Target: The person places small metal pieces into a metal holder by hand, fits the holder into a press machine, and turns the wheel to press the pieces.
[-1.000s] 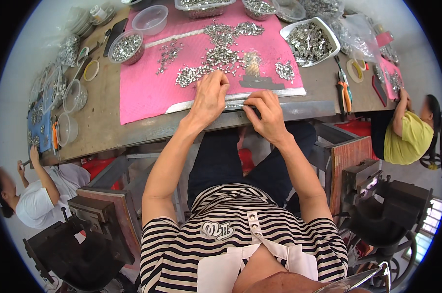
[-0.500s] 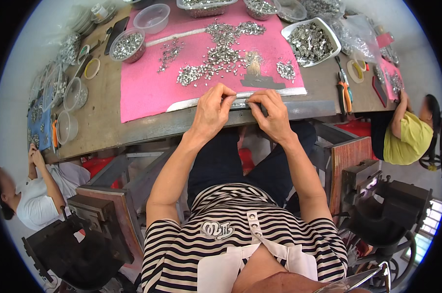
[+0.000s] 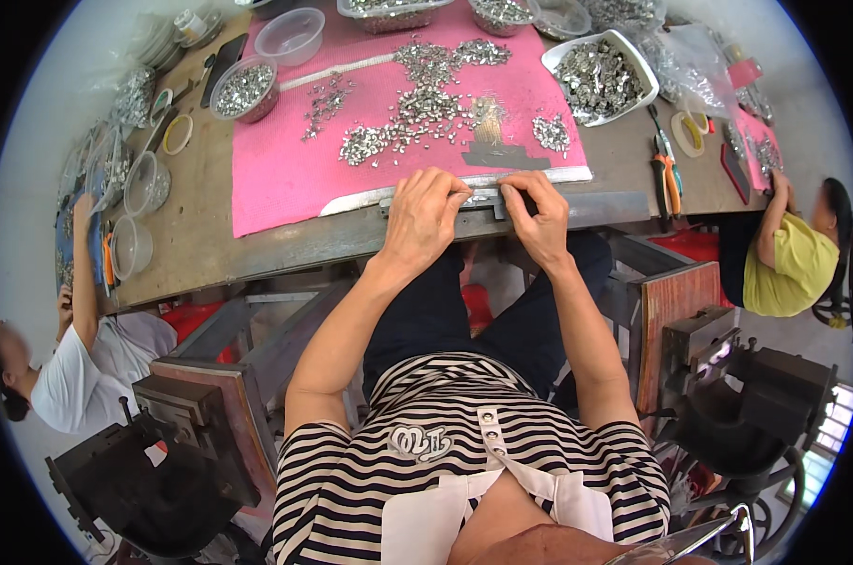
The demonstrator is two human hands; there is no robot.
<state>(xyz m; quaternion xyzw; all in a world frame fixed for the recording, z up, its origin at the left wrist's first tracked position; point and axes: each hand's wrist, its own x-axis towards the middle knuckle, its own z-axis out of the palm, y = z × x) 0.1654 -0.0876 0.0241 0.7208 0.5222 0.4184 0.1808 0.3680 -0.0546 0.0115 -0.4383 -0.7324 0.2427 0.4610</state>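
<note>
A narrow grey metal bar fixture [image 3: 488, 209] lies along the front edge of the table, with small shiny metal pieces on it between my hands. My left hand [image 3: 421, 221] rests over its left part, thumb and fingertips pinched together at the shiny pieces. On the other side, my right hand [image 3: 541, 224] has its thumb and bent forefinger closed close to the fixture. Whatever sits in either pinch is too small or too covered to make out. Just beyond lies a pink mat [image 3: 266, 174] bearing several heaps of small silvery metal parts [image 3: 431, 108].
A white tray of metal parts [image 3: 631, 55] stands back right, pliers [image 3: 669, 179] nearer. At left are a filled round tub [image 3: 270, 102], an empty clear bowl [image 3: 291, 38] and a tape roll [image 3: 178, 135]. Co-workers in white [image 3: 88, 377] and yellow [image 3: 792, 264] sit either side.
Both my hands have shifted slightly right along the fixture, showing more shiny pieces between them. The left co-worker has stretched one arm forward over the table.
</note>
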